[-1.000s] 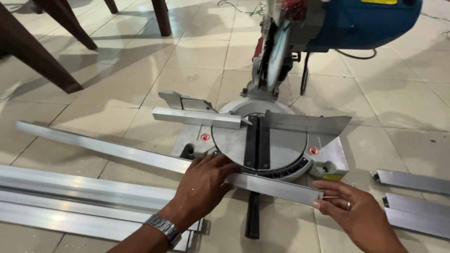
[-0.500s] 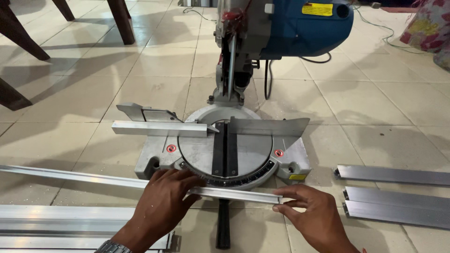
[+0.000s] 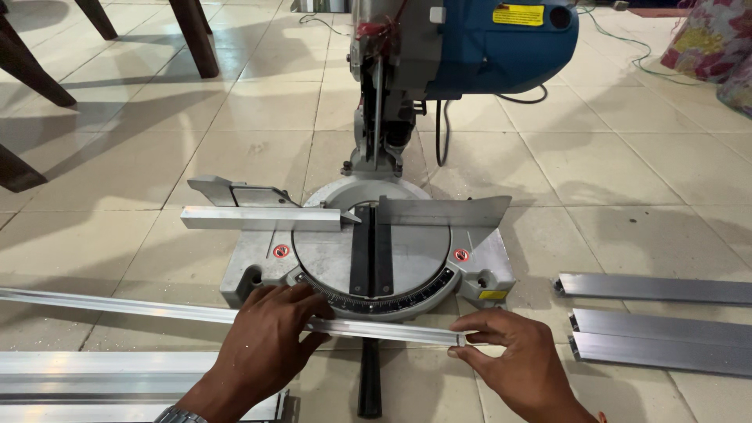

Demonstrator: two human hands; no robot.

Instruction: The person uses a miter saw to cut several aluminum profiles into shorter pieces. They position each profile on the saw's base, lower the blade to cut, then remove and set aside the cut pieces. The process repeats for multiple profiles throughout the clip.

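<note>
The long aluminium bar (image 3: 235, 315) is now drawn closer along the saw base's (image 3: 251, 278) front edge, pressed under the left hand (image 3: 270, 341); its end is probably pinched by the right hand (image 3: 513, 356).

- Bright daylight is flooding the tiled floor (image 3: 611, 180) around the miter saw (image 3: 376, 251).
- Soft shadows are falling left of the saw.
- Everything is staying sharp.
</note>
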